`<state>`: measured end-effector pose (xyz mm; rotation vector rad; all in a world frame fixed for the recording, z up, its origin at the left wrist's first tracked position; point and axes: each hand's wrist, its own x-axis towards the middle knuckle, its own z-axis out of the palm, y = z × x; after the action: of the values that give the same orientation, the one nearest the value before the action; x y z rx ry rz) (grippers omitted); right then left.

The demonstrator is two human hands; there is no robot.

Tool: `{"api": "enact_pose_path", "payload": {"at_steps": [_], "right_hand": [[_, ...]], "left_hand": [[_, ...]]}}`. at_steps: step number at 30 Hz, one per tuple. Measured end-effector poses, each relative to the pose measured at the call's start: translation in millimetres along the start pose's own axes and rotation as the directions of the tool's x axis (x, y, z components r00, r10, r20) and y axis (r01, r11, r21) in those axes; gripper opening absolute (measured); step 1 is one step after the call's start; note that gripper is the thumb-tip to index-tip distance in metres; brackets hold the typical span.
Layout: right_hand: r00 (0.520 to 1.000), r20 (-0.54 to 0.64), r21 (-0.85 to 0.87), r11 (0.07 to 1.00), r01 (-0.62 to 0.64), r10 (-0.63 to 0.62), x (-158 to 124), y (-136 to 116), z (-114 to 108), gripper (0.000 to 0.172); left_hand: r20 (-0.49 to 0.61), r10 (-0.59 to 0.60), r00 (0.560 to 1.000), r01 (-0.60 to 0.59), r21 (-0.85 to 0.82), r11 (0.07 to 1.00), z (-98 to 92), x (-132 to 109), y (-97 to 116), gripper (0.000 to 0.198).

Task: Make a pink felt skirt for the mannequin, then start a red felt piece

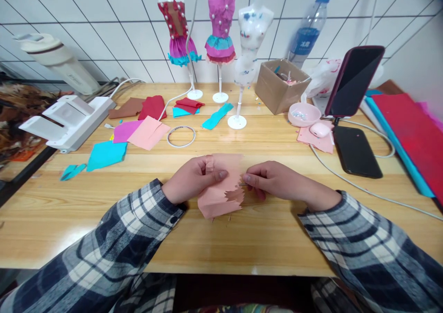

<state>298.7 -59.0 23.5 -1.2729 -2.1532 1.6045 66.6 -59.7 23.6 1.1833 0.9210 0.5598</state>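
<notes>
Above the wooden table, a pink piece of crepe-like paper (221, 202) has a jagged, zigzag right edge with a gap in it. My left hand (194, 179) grips the sheet from the left, thumb flat on top and fingers behind; a small pink strip shows at its index finger. At the jagged edge, my right hand (273, 179) is closed in a pinch. A thin greyish thing pokes from its fingertips toward the paper, too small to name.
Three mini dress forms (220, 32) stand at the wall. Coloured paper pieces (107, 155) and a ring (181, 136) lie left of centre. To the right are a cardboard box (277, 91), pink bowl (304, 115), propped phone (355, 80), black phone (358, 151) and cable (346, 179).
</notes>
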Motion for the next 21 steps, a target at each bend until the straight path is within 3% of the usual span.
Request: {"api": "enact_pose_path", "payload": {"at_steps": [21], "right_hand": [[0.999,0.025,0.011,1.0,0.025,-0.026,0.9,2.9,1.4,0.043]], "left_hand": [[-0.01,0.01,1.0,-0.009,0.048,0.999,0.2,0.0,2.1,0.022]]}}
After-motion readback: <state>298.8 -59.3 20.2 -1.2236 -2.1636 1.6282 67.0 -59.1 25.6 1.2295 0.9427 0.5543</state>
